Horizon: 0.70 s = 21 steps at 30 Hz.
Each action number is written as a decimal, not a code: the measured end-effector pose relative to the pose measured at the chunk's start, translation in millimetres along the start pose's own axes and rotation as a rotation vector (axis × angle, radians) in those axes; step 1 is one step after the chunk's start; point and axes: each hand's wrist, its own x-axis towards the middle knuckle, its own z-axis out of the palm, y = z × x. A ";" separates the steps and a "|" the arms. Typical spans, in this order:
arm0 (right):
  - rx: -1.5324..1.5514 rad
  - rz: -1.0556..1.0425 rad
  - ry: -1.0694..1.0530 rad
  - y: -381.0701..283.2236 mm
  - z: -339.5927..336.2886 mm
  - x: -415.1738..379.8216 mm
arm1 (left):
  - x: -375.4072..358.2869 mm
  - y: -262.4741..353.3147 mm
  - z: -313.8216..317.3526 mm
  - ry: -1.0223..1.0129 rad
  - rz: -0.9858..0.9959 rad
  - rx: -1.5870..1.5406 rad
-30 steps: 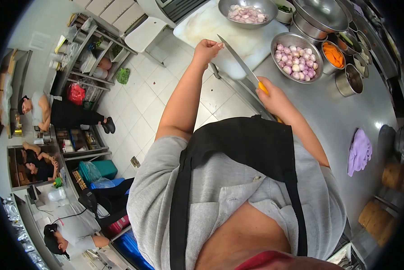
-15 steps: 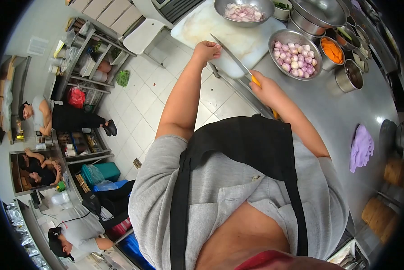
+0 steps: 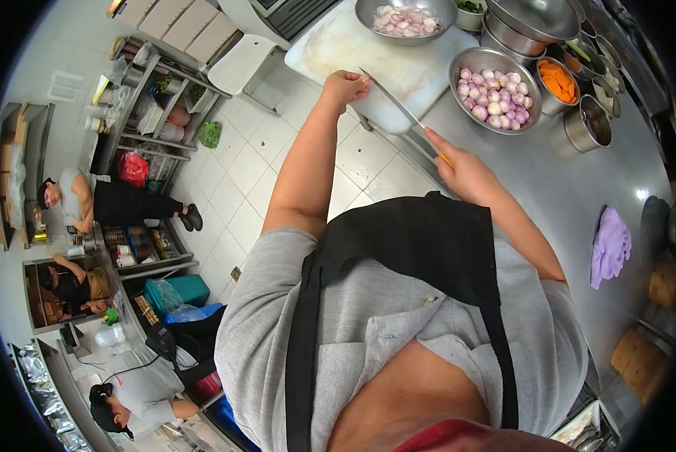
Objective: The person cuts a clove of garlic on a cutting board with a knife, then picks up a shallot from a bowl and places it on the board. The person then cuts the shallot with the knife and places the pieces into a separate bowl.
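My right hand is closed round the yellow handle of a long knife. Its blade slants up and left across the corner of a white cutting board. Close to the blade's tip is my left hand, fingers curled together; whatever they hold is hidden or too small to name. Right of the board stands a metal bowl of peeled shallots. On the board's far side another metal bowl holds sliced shallots.
Metal pots, a container of cut carrots and an open steel container crowd the counter's right side. A purple glove lies nearer me. Co-workers are by the shelves at left; a white chair stands beyond the board.
My right hand has drawn back slightly toward me with the knife, and its handle shows less. My left hand stays nearly in place. In the background, the co-workers have shifted a little.
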 end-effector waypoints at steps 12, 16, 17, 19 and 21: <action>-0.048 -0.005 -0.037 -6.3 -4.0 16.5 | -5.9 6.2 -0.8 -0.021 0.007 0.089; -0.016 0.003 -0.026 -10.6 5.3 45.6 | -4.2 6.6 3.5 -0.005 0.004 0.088; -0.054 0.019 -0.028 -13.2 6.8 50.7 | -3.7 5.7 3.1 0.009 0.013 0.085; -0.091 0.038 -0.028 -12.6 8.9 49.4 | -2.3 3.8 2.7 0.012 0.010 0.092; -0.086 -0.026 0.001 -8.7 7.5 43.7 | -0.6 2.8 3.8 0.015 0.011 0.097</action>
